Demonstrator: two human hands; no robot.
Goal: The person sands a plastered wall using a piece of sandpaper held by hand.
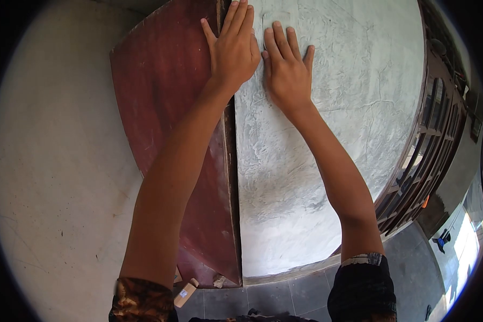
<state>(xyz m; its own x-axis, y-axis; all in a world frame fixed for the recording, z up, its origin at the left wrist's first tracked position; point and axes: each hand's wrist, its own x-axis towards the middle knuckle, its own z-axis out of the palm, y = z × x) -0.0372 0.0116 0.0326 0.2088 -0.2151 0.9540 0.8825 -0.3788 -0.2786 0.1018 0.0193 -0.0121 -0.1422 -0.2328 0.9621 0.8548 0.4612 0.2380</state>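
My left hand (234,56) lies over the dark vertical edge between a dark red panel (169,80) and a grey-white, wrinkled wall surface (354,107). Its fingers are stretched upward, with one spread out over the red panel. To its right, my right hand (288,70) rests flat on the wrinkled surface, fingers apart and pointing up. I see nothing held in either hand. Creases and darker blotches run across the grey-white surface, and a faint straight-edged outline shows just behind the right fingertips.
A plain pale wall (59,150) stands on the left. Brown wooden window frames (432,134) line the right. On the grey tiled floor (268,298) below are a small cardboard box (186,293) and a stone-like lump (219,280). A blue and black object (441,240) lies farther right.
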